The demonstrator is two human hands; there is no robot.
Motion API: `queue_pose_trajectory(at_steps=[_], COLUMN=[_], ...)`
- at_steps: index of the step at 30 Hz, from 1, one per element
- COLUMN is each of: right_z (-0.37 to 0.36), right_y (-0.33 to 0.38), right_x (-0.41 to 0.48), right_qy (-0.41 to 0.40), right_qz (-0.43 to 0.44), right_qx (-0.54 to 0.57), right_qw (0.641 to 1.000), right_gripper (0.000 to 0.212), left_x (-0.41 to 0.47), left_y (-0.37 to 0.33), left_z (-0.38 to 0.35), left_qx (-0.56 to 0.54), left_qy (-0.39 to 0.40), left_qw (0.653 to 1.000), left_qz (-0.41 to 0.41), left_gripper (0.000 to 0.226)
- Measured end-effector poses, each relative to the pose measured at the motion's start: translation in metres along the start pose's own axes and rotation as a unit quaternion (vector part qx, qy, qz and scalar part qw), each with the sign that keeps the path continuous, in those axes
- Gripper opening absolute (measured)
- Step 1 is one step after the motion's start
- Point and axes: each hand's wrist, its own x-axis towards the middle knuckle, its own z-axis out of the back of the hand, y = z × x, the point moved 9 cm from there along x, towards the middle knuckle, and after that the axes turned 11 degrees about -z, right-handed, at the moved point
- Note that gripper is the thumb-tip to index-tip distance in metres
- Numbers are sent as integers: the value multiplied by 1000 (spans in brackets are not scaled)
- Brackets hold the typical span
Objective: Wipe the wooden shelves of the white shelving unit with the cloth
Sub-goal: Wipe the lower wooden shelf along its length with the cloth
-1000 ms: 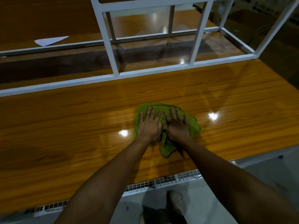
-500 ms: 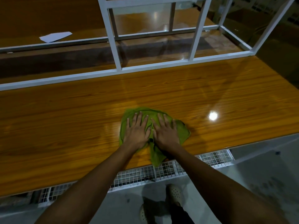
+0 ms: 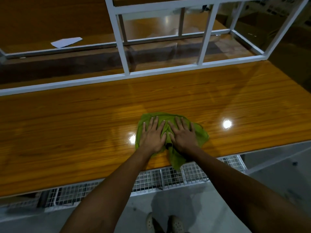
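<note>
No text, label, brand or number can be read anywhere; the white sheet of paper (image 3: pixel 66 42) (upper left of the frame) looks blank.

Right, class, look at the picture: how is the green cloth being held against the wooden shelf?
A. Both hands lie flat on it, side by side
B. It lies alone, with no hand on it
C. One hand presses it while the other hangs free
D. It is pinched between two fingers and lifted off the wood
A: the left hand and the right hand both lie flat, fingers spread, on the green cloth, pressing it onto the wooden shelf.
</note>
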Motion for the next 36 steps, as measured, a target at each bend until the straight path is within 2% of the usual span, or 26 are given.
queue_pose_trajectory(at_steps=[4,6,9,16,21,28,36], right_z=[-3,-6,-15,-21,-16,-18,-32], right_y=[23,42,67,59,44,87,106], right_x=[-3,-13,-33,-73,-62,-38,-85], right_qy=[16,21,30,1,7,19,-6], right_qz=[-18,-4,38,163,143,65,177], right_qx=[-1,14,22,-11,-7,0,-21], right_qw=[1000,1000,999,987,990,998,984], right_gripper=[60,64,75,63,75,71,65], left_x=[-17,-34,-68,-116,-96,-94,-168], left_y=[8,19,32,16,19,56,64], left_z=[2,2,2,-9,-4,5,1], left_qx=[-4,-2,13,32,18,-4,21], left_qy=[-6,0,0,-7,8,4,-4], left_qw=[1000,999,998,996,999,999,999], left_qz=[23,40,62,82,45,52,33], left_gripper=[59,60,70,73,73,69,69])
